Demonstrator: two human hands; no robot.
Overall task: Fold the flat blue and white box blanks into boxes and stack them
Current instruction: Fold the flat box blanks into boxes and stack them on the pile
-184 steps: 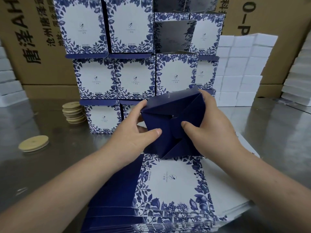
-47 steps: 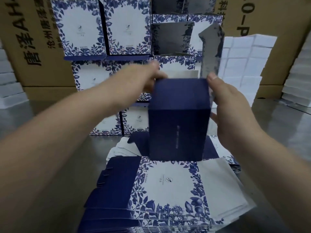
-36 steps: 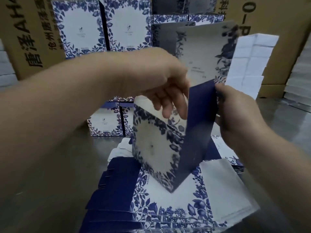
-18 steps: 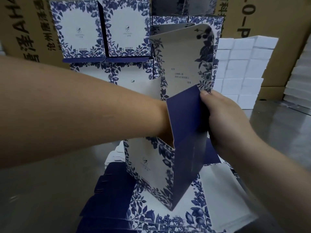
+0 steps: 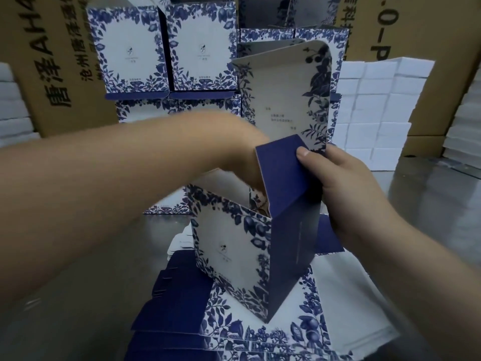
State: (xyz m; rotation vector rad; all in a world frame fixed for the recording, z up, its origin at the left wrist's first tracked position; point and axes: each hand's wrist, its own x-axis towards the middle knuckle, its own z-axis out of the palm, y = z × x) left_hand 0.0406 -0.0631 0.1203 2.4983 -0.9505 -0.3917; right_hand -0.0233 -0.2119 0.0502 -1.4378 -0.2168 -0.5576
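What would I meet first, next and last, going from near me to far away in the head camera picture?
First the pile of blanks → box pinched by the right hand → stacked boxes → brown cartons.

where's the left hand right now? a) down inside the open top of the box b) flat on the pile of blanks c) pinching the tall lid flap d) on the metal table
a: the left hand is down in the open top of the box, mostly hidden behind the navy flap that the right hand pinches.
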